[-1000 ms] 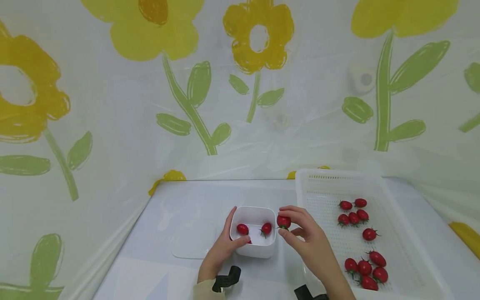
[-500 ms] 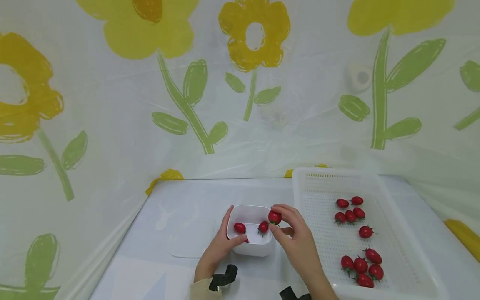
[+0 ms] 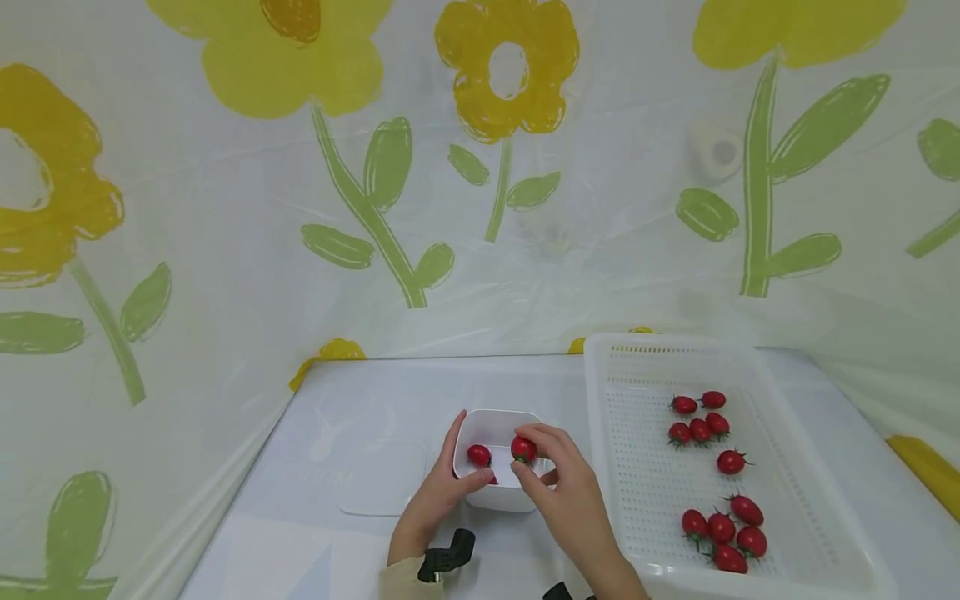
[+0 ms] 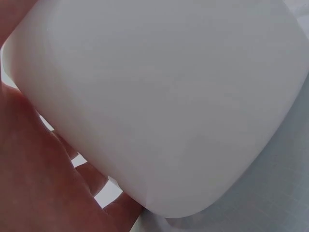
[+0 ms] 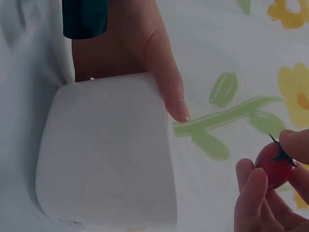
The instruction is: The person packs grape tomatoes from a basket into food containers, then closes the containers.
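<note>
My left hand (image 3: 438, 492) grips a small white square box (image 3: 504, 497) from its left side, the thumb over the near rim. The left wrist view is mostly filled by the plain box wall (image 4: 169, 106), with fingers along its edge. Between thumb and fingertips my right hand (image 3: 566, 492) pinches a red cherry tomato (image 3: 522, 449) with a green calyx, over the right part of the box opening. In the right wrist view this tomato (image 5: 275, 165) is above the box's rim level. Another cherry tomato (image 3: 478, 455) lies inside the box, and one beside the left thumb is mostly hidden.
A large white perforated basket (image 3: 630, 533) stands to the right, with several cherry tomatoes (image 3: 727, 529) in loose groups. Left of the box lies a clear flat lid (image 3: 378, 492) on the white table (image 3: 277, 550). A flower-printed curtain (image 3: 247, 250) hangs behind and along the sides.
My right hand has carried the tomato leftward, from beside the box to over its opening. It now covers the tomato lying at the box's right. The left hand keeps its grip.
</note>
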{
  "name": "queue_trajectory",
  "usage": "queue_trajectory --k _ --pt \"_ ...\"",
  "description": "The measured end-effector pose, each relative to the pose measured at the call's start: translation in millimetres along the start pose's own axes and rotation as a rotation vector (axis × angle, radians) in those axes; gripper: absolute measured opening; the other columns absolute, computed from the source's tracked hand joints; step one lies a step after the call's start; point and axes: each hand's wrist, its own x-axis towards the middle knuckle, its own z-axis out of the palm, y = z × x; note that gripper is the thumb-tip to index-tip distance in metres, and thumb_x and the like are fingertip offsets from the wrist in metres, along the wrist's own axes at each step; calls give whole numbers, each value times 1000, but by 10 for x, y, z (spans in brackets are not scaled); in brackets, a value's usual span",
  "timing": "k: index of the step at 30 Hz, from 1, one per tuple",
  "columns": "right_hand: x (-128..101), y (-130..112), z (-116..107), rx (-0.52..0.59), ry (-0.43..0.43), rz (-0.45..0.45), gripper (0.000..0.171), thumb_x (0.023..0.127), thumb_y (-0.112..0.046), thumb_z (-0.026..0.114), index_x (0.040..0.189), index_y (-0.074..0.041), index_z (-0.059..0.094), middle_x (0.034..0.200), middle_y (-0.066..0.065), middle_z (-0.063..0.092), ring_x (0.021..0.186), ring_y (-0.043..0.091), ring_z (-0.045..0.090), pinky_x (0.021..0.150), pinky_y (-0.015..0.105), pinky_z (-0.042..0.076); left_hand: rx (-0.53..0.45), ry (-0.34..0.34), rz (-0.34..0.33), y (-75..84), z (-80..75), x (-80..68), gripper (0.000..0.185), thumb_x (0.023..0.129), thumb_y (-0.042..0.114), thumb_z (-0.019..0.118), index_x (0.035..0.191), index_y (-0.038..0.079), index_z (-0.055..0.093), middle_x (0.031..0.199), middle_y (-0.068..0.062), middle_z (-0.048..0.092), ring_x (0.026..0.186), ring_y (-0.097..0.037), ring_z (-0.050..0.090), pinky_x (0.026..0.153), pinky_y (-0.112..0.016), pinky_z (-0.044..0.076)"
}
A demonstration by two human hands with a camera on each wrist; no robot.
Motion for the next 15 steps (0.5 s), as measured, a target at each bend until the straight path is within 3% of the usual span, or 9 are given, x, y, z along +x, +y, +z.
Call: queue_trajectory --k 6,13,15 --pt "-7 42 95 -67 -8 41 38 77 -14 70 111 -25 59 114 -15 48 87 7 49 57 21 46 -9 2 23 -177 -14 86 85 78 32 66 141 38 8 142 2 19 125 -26 24 95 -58 27" --pt "-23 113 196 -198 -10 13 37 76 -16 71 111 -22 59 115 -13 47 95 4 50 78 26 48 -12 8 45 -198 -16 88 87 78 29 66 142 33 7 140 1 22 124 -26 25 93 -59 29" --pt "-31 134 216 -199 -7 -4 37 76 -15 71 111 -21 59 115 -12 47 91 3 51 77 26 48 -12 10 44 -197 -20 83 86 78 30 65 142 35 8 140 1 22 124 -26 25 93 -59 28"
